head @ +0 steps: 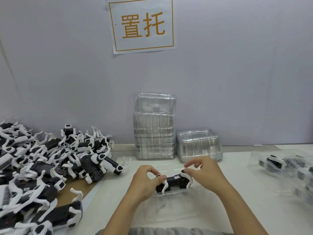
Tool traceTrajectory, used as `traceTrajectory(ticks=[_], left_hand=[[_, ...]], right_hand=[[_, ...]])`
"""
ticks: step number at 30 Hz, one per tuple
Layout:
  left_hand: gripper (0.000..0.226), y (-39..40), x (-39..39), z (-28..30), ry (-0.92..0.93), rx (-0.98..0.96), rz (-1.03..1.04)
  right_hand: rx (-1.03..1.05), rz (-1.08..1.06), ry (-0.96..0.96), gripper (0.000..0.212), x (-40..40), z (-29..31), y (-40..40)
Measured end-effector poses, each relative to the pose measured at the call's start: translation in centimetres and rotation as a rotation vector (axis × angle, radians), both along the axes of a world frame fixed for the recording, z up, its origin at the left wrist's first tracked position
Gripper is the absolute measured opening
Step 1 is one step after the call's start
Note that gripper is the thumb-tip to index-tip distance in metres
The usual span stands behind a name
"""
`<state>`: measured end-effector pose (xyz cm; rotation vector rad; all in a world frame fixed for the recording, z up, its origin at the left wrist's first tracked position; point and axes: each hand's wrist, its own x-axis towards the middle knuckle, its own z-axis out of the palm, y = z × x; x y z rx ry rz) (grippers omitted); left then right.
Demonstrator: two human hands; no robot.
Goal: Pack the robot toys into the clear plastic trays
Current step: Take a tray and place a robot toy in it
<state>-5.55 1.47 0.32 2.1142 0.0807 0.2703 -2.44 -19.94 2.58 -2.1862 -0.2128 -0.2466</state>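
Head view: both hands' fingers point(158, 177) pinch the robot toy point(174, 181) above the clear tray point(171, 209).

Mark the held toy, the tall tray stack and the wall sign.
held toy point(174, 179), head view, on its black body between the hands
tall tray stack point(154, 131), head view, on its front wall
wall sign point(142, 25), head view, on the orange characters
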Motion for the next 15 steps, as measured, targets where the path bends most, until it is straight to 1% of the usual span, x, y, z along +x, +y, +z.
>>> traceTrajectory(ticks=[3,9,15], left_hand=[[0.019,-0.04,0.02,-0.03,0.006,-0.027,0.0],[0.019,0.04,0.05,-0.16,-0.012,-0.029,0.014],[0.018,0.09,-0.03,-0.28,-0.035,-0.043,0.007]], right_hand=[[0.081,0.015,0.072,0.008,0.0,-0.61,-0.06],[0.088,-0.041,0.126,0.008,0.14,-0.78,0.4],[0.133,0.023,0.155,0.006,-0.05,-0.74,0.3]])
